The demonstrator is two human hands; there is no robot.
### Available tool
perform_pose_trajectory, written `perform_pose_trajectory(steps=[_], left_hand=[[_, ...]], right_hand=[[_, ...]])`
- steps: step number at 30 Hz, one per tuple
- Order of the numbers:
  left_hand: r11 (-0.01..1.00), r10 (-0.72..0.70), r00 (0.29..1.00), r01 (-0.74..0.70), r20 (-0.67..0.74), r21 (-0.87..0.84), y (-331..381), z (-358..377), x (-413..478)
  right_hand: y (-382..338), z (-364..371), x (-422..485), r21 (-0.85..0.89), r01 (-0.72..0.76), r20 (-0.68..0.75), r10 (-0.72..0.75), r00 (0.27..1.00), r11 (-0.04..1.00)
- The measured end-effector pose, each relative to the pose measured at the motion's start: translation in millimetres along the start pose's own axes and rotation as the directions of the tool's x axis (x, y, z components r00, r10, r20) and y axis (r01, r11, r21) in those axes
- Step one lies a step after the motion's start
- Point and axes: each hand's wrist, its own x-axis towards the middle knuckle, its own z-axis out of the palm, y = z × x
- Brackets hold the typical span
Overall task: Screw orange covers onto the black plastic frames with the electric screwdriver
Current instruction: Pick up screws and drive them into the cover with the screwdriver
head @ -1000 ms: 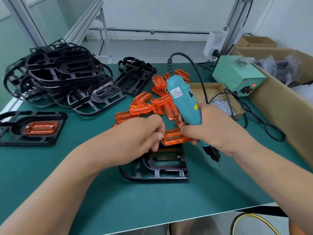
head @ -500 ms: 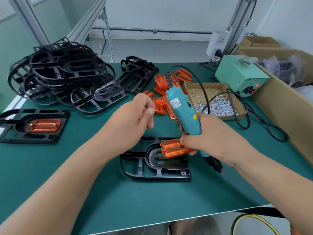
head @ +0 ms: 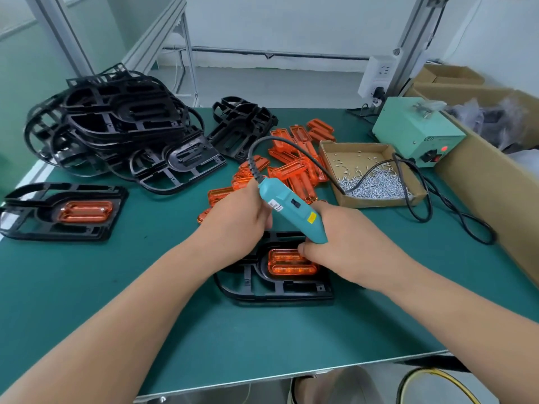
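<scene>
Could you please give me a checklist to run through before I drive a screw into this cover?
1. Orange cover seated in black frame recess: ok.
2. Electric screwdriver gripped by right hand: ok.
3. Screw loaded on its tip: cannot tell, tip hidden.
4. Left hand holding a screw: cannot tell.
5. Screws in cardboard box: ok.
6. Power supply light on: ok.
</scene>
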Motion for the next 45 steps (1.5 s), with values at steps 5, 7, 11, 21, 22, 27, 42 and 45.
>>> perform_pose_trajectory(steps=[5,7,11,21,22,27,42,45], left_hand=[[0.999,-0.029,1.000,0.029,-0.009,-0.034,-2.2,0.5,-0.5],[0.997,-0.050,0.999,0.049,-0.005,-0.053,-1.9,0.7,-1.3],[0.999,-0.025,1.000,0.025,-0.006,-0.043,0.2,-1.1,-2.3],[0.996,0.019,1.000,-0.020,-0.022,-0.083,-6.0,2.1,-1.1],[0.995,0.024,0.999,-0.026,-0.026,-0.099,-7.4,2.5,-1.4],[0.995,0.026,0.999,-0.028,-0.021,-0.095,-10.8,3.2,-1.2],[0.996,0.081,0.997,-0.080,-0.001,0.029,-9.9,2.8,-0.3],[0.990,0.098,0.995,-0.098,0.007,0.103,-9.2,4.2,0.2]], right_hand=[[1.9,1.9,-2.3,-0.028,0.034,-0.001,-0.034,0.999,0.999],[2.8,1.9,-3.3,-0.041,0.038,-0.001,-0.038,0.999,0.998],[5.0,-0.2,-2.4,-0.039,0.034,-0.001,-0.034,0.999,0.999],[10.8,-9.6,-2.4,-0.027,0.027,-0.038,-0.028,0.999,0.999],[13.8,-13.9,-2.7,-0.018,0.013,-0.050,-0.014,0.999,1.000],[47.9,-36.5,-16.2,-0.199,-0.118,-0.059,0.109,0.992,0.973],[114.5,-50.7,-59.7,-0.529,-0.229,-0.058,0.234,0.970,0.817],[114.0,-48.1,-65.2,-0.567,-0.201,-0.043,0.216,0.976,0.798]])
